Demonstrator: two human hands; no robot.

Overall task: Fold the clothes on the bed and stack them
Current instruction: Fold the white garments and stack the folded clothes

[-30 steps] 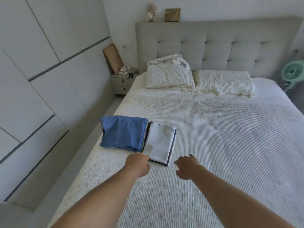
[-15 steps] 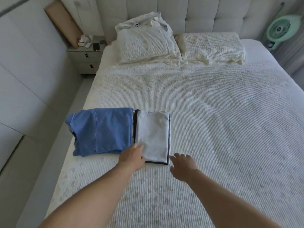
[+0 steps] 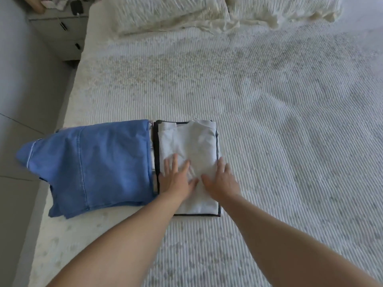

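A folded white garment [image 3: 192, 141] tops a stack whose dark lower layer [image 3: 155, 146] shows along the left, right and near edges. Both hands lie flat on the white cloth, fingers spread: my left hand [image 3: 177, 179] on its left half, my right hand [image 3: 222, 181] on its right half. Neither hand grips anything. Just left of the stack lies a folded blue denim garment [image 3: 93, 168], close to the bed's left edge. All of it rests on the bed [image 3: 269, 121] with its ribbed white cover.
Two pillows [image 3: 165, 13] lie at the head of the bed. A grey nightstand [image 3: 62, 34] with small items stands at the top left. The floor runs along the bed's left side.
The view has dropped and closed in on the stack. Both hands moved forward from the bed in front of the stack onto the white garment and now press flat on it.
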